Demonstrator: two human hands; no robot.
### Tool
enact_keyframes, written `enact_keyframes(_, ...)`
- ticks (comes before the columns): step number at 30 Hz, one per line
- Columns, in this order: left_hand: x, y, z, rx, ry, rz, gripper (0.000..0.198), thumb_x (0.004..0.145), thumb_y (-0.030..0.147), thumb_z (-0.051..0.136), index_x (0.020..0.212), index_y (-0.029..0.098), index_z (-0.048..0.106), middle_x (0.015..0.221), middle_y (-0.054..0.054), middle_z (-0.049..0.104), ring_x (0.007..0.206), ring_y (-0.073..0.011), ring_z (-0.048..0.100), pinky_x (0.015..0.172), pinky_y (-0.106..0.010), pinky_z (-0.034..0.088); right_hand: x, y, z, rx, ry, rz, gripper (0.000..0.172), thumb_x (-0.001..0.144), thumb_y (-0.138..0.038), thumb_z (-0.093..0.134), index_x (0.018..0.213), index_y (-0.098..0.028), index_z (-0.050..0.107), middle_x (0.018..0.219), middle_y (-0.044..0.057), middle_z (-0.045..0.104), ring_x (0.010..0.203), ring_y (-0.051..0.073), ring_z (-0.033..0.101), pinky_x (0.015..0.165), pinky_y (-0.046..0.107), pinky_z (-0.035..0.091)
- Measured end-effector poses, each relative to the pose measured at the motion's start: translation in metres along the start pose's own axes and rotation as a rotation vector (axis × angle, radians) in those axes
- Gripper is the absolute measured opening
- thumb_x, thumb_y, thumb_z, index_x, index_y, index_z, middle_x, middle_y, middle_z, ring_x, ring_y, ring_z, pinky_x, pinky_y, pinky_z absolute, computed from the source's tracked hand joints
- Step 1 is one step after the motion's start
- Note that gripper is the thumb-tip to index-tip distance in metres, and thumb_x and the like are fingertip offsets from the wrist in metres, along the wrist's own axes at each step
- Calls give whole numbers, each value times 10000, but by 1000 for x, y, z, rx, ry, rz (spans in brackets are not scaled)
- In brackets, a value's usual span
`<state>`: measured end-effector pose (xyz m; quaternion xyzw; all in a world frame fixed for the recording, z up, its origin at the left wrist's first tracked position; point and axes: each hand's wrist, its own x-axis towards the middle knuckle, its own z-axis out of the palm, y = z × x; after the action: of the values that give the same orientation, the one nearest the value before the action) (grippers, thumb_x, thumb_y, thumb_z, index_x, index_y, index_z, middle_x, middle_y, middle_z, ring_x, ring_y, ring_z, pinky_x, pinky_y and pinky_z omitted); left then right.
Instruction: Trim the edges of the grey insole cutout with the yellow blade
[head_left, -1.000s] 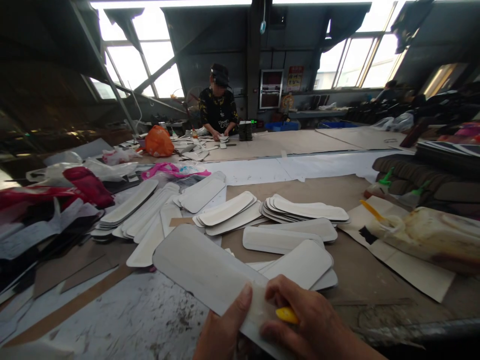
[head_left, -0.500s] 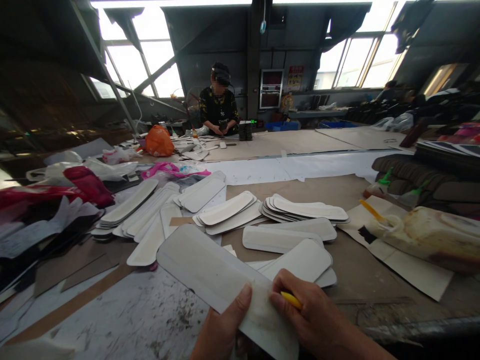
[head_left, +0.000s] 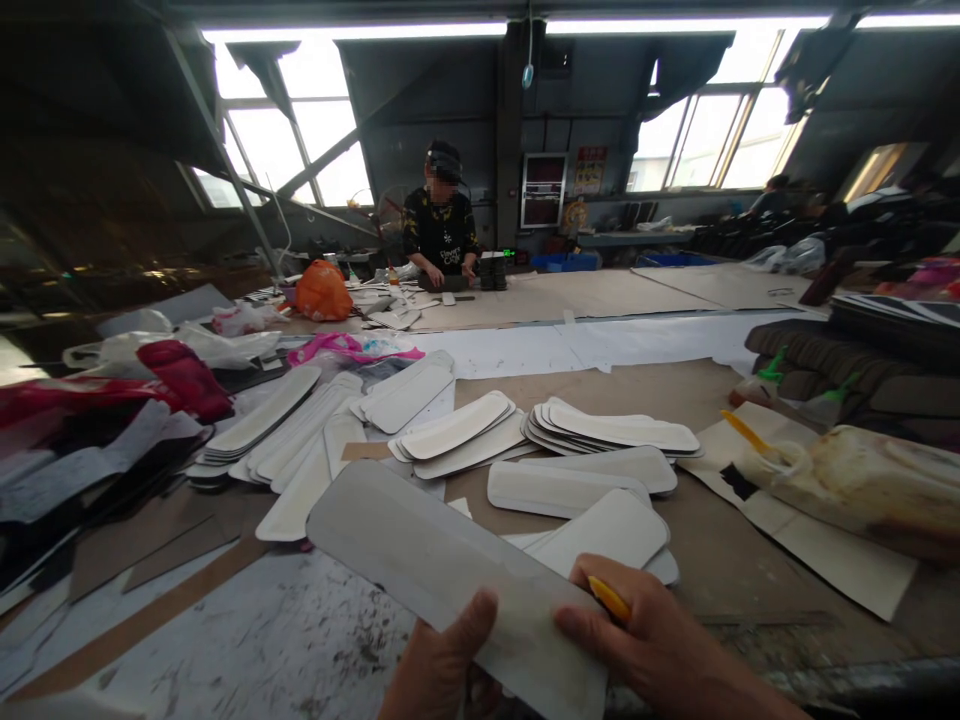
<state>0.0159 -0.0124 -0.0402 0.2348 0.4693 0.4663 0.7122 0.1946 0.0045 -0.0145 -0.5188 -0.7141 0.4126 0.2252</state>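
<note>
A long off-white panel with rounded corners is tilted over the table's near edge. My left hand grips its lower edge, thumb on the upper face and fingers underneath. My right hand is closed around a yellow stick-like tool, whose working end is hidden. Its thumb and fingers touch the panel's right side. Just beyond lie similar loose white panels and a fanned stack of white panels.
More white panels lie left, beside red cloth and plastic bags. A stained plastic container with a yellow-handled tool stands right, near green-tipped bottles and dark stacked pieces. Across the table, a co-worker handles dark pieces.
My right hand has moved slightly right and down along the panel, with the yellow tool. The view has tipped up a little. The co-worker's hands have spread apart.
</note>
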Motion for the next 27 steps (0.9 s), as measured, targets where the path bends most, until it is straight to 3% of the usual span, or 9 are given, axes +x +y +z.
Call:
enact_keyframes(7, -4, 1, -1, -6, -175, -31, 307, 580, 328, 806, 522, 99, 608, 392, 22, 446, 359, -46, 362, 354, -176, 244, -1, -3, 10, 200, 41, 0, 311, 808, -469, 452, 652, -207, 393, 609, -30, 416, 543, 125, 382, 467, 225, 317)
enact_keyframes(9, -5, 2, -2, -59, -238, -35, 266, 571, 291, 811, 694, 107, 664, 552, -19, 580, 472, -88, 487, 434, -184, 360, -1, -4, 9, 277, 11, 34, 338, 798, -499, 466, 650, -209, 376, 604, -33, 401, 534, 119, 368, 454, 219, 313)
enact_keyframes(12, -4, -3, -3, -39, -355, -23, 418, 571, 290, 802, 923, 124, 651, 840, -92, 662, 782, -206, 605, 695, -280, 470, 1, -5, 7, 325, -19, 53, 363, 784, -530, 478, 651, -209, 372, 590, -38, 383, 517, 112, 344, 436, 211, 299)
enact_keyframes(15, 0, -11, -3, -72, -415, 19, 403, 564, 297, 799, 895, 120, 652, 795, -82, 663, 724, -192, 609, 732, -300, 471, 2, -2, 7, 327, -20, 66, 355, 793, -521, 477, 661, -206, 381, 596, -36, 389, 519, 110, 347, 439, 209, 309)
enact_keyframes(17, 5, -15, -3, -74, -301, 28, 355, 548, 338, 807, 755, 90, 659, 569, -45, 609, 471, -113, 528, 508, -223, 440, 2, 3, 10, 334, -13, 65, 341, 810, -506, 473, 677, -202, 396, 624, -27, 415, 549, 118, 380, 469, 213, 338)
enact_keyframes(19, 10, -15, -6, -30, -122, 15, 406, 532, 418, 808, 580, 64, 616, 352, 13, 445, 298, -47, 355, 328, -164, 261, 1, 9, 13, 357, 1, 39, 341, 824, -509, 465, 692, -199, 412, 649, -22, 431, 578, 124, 401, 502, 218, 356)
enact_keyframes(21, 15, -9, -11, -52, 17, 14, 481, 515, 487, 798, 478, 97, 520, 305, 67, 317, 275, -28, 277, 297, -150, 172, 0, 13, 16, 381, 6, 27, 364, 825, -532, 462, 691, -197, 416, 652, -26, 420, 586, 124, 394, 521, 222, 355)
enact_keyframes(24, 18, 6, -18, -150, 128, 81, 518, 524, 477, 799, 488, 152, 398, 381, 99, 286, 331, -18, 253, 312, -139, 206, -3, 17, 15, 401, -4, 57, 402, 818, -569, 460, 679, -194, 419, 642, -37, 385, 582, 119, 363, 530, 224, 342)
enact_keyframes(27, 17, 20, -21, -194, 180, 150, 496, 547, 429, 805, 534, 154, 392, 422, 98, 305, 359, -18, 238, 325, -138, 210, -7, 15, 14, 412, -14, 73, 416, 823, -584, 447, 694, -188, 442, 652, -38, 386, 590, 118, 354, 539, 223, 337)
